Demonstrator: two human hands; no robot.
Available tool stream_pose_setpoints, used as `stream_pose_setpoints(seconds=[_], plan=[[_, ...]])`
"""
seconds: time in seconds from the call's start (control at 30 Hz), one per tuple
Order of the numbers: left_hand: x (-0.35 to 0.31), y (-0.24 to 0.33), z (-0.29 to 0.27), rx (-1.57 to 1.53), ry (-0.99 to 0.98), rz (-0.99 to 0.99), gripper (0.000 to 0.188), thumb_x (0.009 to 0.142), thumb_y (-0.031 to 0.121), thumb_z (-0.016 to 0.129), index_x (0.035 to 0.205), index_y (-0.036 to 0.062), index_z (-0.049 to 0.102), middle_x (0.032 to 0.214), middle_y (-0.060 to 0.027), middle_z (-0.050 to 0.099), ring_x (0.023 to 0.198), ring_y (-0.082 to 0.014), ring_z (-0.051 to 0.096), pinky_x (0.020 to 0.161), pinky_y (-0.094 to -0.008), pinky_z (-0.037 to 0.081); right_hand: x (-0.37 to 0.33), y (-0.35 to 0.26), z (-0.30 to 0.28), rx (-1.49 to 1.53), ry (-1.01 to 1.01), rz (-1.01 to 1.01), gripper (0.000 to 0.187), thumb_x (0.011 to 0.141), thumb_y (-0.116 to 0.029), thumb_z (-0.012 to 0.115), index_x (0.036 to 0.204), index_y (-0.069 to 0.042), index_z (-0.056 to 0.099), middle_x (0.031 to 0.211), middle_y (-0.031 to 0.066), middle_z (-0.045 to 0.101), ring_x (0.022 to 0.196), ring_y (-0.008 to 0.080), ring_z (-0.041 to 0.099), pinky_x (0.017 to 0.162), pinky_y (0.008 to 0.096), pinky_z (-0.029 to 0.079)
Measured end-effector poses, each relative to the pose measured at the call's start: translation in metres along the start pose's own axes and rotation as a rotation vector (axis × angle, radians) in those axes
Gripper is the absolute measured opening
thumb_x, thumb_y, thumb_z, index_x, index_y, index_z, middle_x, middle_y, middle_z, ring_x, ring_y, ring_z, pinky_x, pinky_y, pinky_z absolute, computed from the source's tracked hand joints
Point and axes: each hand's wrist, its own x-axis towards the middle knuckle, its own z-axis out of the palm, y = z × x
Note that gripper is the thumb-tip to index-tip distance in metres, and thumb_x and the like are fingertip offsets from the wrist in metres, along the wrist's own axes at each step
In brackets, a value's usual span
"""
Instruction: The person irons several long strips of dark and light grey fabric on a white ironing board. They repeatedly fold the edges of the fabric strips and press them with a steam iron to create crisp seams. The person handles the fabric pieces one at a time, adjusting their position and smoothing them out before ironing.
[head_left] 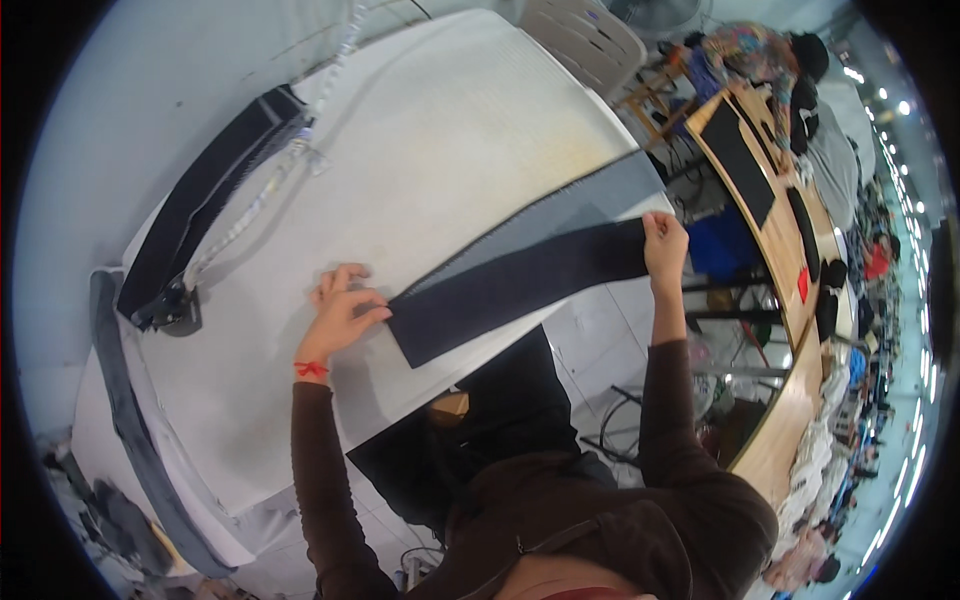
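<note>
A long strip of dark navy fabric (510,292) stretches across the near right part of the white padded table. Along its far side runs a lighter grey layer (590,200) with a stitched-looking edge; whether it is the same piece folded is unclear. My left hand (342,315) pinches the strip's left corner between thumb and forefinger, its other fingers spread. At the right end, past the table's edge, my right hand (666,248) grips the strip's corner with closed fingers.
A steam iron (175,308) with a wrapped hose (270,190) stands at the table's left, beside stacked dark strips (195,190). Grey cloth (140,440) hangs along the left edge. At right, a co-worker (750,55) leans over a wooden table (755,215). A plastic chair (585,35) is beyond.
</note>
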Motion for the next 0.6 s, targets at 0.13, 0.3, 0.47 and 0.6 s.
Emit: stream_pose_setpoints(seconds=[0.13,0.3,0.47,0.6], plan=[[-0.005,0.005,0.001,-0.048,0.022,-0.035,0.012,0.094,0.028,0.088,0.096,0.0168,0.084,0.148,-0.0036,0.058,0.141,-0.0306,0.043,0.118,-0.0510,0.024,0.006,-0.024,-0.017,-0.013,0.044,0.068,0.025,0.107,-0.022,0.079,0.108,0.003,0.079,0.091,0.0122,0.080,0.084,0.0196,0.073,0.082,0.0360,0.057],[-0.041,0.026,-0.018,0.019,0.101,-0.020,0.012,0.092,0.023,0.087,0.092,0.0135,0.080,0.149,-0.0056,0.059,0.144,-0.0326,0.042,0.119,-0.0525,0.025,0.007,-0.062,-0.041,0.039,0.027,-0.010,0.021,0.108,-0.020,0.078,0.107,0.002,0.078,0.090,0.0104,0.079,0.080,0.0168,0.070,0.077,0.0336,0.056],[-0.115,0.010,-0.052,0.174,0.126,-0.147,0.015,0.092,0.025,0.088,0.095,0.0130,0.080,0.151,-0.0080,0.059,0.146,-0.0356,0.044,0.119,-0.0552,0.029,-0.041,-0.092,-0.010,0.089,-0.054,-0.077,0.019,0.106,-0.018,0.081,0.107,0.000,0.079,0.089,0.0110,0.080,0.077,0.0180,0.070,0.071,0.0329,0.055],[-0.195,-0.018,-0.089,0.299,0.163,-0.279,0.014,0.095,0.025,0.086,0.099,0.0127,0.080,0.151,-0.0092,0.059,0.149,-0.0382,0.043,0.118,-0.0601,0.033,-0.101,-0.129,0.051,0.284,-0.171,0.000,0.017,0.105,-0.014,0.081,0.106,0.003,0.077,0.091,0.0176,0.082,0.080,0.0271,0.078,0.073,0.0392,0.060]])
